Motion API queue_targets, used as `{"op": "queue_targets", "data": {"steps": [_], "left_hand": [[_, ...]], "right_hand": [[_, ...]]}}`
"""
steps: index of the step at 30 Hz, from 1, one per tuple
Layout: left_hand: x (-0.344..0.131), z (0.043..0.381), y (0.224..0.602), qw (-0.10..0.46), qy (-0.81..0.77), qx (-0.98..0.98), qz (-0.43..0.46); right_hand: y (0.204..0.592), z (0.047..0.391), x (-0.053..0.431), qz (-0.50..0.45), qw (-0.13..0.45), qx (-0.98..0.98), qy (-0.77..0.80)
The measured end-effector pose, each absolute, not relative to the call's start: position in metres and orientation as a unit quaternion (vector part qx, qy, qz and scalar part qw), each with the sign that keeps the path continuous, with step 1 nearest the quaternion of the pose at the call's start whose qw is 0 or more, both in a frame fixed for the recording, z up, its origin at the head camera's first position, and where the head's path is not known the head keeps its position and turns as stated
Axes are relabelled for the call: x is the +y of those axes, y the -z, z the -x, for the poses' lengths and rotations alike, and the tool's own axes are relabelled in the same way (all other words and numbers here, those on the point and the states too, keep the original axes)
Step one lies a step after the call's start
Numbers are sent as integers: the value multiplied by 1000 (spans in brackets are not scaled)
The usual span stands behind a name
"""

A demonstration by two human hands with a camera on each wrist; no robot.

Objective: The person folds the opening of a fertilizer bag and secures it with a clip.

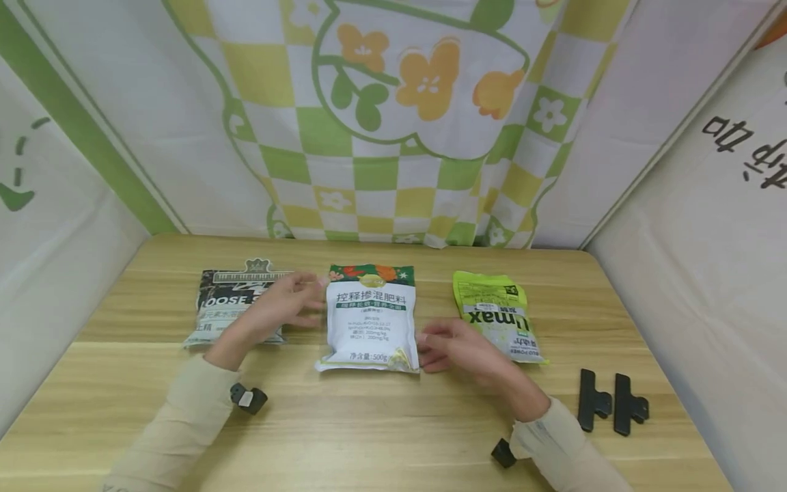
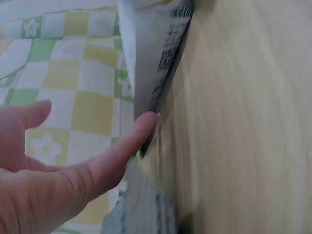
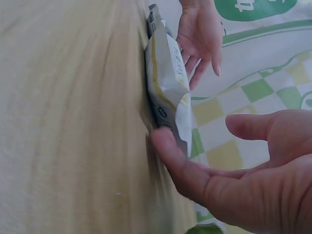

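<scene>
A white fertilizer bag (image 1: 371,328) with a green floral top band lies flat in the middle of the wooden table. My left hand (image 1: 283,304) reaches over the dark-and-pale bag (image 1: 212,318), its fingertips at the white bag's upper left edge. On the other side, my right hand (image 1: 458,348) has its fingertips at the lower right edge. In the left wrist view, the extended finger (image 2: 141,126) meets the white bag's side (image 2: 151,63). The right wrist view shows a fingertip (image 3: 165,139) low against the bag (image 3: 168,73), the thumb spread apart.
A yellow-green bag (image 1: 492,294) lies right of the white one, just beyond the right hand. Two black bag clips (image 1: 624,403) sit near the table's right edge. A checked, flowered curtain (image 1: 381,178) hangs behind the table (image 1: 344,437), with pale walls at both sides.
</scene>
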State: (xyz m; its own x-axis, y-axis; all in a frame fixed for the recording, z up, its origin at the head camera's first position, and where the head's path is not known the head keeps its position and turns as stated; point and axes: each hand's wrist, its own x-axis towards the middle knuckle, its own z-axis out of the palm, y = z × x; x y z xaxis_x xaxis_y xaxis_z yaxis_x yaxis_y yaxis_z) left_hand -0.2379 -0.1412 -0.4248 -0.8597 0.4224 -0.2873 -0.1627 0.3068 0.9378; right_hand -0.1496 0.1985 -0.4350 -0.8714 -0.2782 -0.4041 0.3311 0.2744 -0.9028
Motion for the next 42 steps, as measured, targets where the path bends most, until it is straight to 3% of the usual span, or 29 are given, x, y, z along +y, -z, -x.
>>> {"op": "queue_targets", "data": {"steps": [5, 16, 42], "left_hand": [[-131, 238, 431, 253, -610, 749, -49], [-116, 241, 437, 253, -601, 758, 7], [-105, 253, 449, 309, -588, 746, 46]], "right_hand": [[441, 152, 198, -23, 290, 718, 633], [454, 166, 187, -63, 298, 713, 632], [456, 175, 161, -83, 239, 791, 557]]}}
